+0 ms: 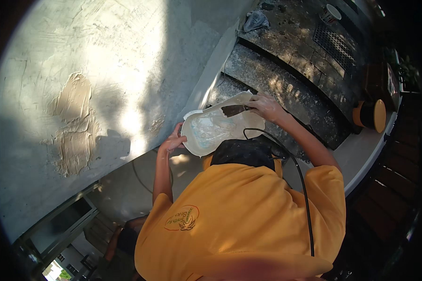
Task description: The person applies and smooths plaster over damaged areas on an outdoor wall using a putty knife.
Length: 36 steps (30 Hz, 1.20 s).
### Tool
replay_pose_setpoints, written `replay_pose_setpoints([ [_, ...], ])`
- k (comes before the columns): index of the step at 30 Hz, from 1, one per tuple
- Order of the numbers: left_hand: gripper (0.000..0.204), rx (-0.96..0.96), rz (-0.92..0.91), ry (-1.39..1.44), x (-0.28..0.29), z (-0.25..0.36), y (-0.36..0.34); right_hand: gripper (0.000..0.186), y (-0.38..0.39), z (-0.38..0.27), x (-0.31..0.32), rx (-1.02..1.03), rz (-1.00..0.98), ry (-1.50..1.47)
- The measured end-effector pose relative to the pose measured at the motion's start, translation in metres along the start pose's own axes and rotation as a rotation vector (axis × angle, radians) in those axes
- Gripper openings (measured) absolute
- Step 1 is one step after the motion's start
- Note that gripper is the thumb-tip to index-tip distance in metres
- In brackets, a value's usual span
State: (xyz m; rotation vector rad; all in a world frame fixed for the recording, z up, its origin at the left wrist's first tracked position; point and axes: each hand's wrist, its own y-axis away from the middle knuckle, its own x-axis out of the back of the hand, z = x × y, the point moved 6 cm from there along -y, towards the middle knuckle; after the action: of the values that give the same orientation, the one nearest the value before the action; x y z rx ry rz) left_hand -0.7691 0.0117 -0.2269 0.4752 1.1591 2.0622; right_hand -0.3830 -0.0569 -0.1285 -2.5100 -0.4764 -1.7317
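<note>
A white plastic tub (pixel 195 146), smeared inside with wet whitish filler, is held in front of my body. My left hand (pixel 174 139) grips its left rim, thumb on the near side and fingers mostly behind. In my right hand (pixel 266 107) is a putty knife (pixel 233 110), its dark, wide blade pointing left over the tub's far right part. Filler marks the fingers of that hand. Whether the blade touches the filler I cannot tell. To the left, the pale wall (pixel 117 61) carries thick beige filler patches (pixel 76 150).
Dark steps (pixel 276 82) spotted with white lie beyond the tub. A crumpled plastic bag (pixel 256 21) and a white bucket (pixel 330 14) are farther off. On the right stands a yellow-and-black container (pixel 379 115). A black cable (pixel 301 175) hangs over my front. Another person (pixel 124 241) is partly visible lower left.
</note>
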Motion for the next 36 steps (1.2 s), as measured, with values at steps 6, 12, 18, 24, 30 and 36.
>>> replay_pose_setpoints([
  [6, 0.087, -0.004, -0.030, -0.101, 0.013, 0.009, -0.010, 0.033, -0.002, -0.018, 0.004, 0.041, -0.016, -0.022],
  [12, 0.086, -0.087, -0.025, -0.011, 0.014, 0.014, -0.001, 0.035, 0.011, -0.010, -0.005, 0.032, 0.053, 0.116],
  [18, 0.086, -0.082, -0.015, -0.058, 0.012, 0.013, 0.010, 0.036, 0.016, -0.004, -0.001, -0.028, 0.059, 0.186],
  [24, 0.084, -0.086, 0.017, 0.050, -0.006, -0.001, 0.029, 0.036, 0.007, -0.016, 0.008, 0.016, 0.083, 0.004],
  [30, 0.084, -0.091, 0.095, 0.126, -0.027, -0.051, 0.038, 0.039, -0.022, -0.044, 0.012, 0.182, 0.226, -0.090],
  [36, 0.083, -0.044, 0.186, 0.191, -0.057, -0.062, 0.068, 0.036, -0.036, -0.079, 0.000, 0.265, 0.269, -0.187],
])
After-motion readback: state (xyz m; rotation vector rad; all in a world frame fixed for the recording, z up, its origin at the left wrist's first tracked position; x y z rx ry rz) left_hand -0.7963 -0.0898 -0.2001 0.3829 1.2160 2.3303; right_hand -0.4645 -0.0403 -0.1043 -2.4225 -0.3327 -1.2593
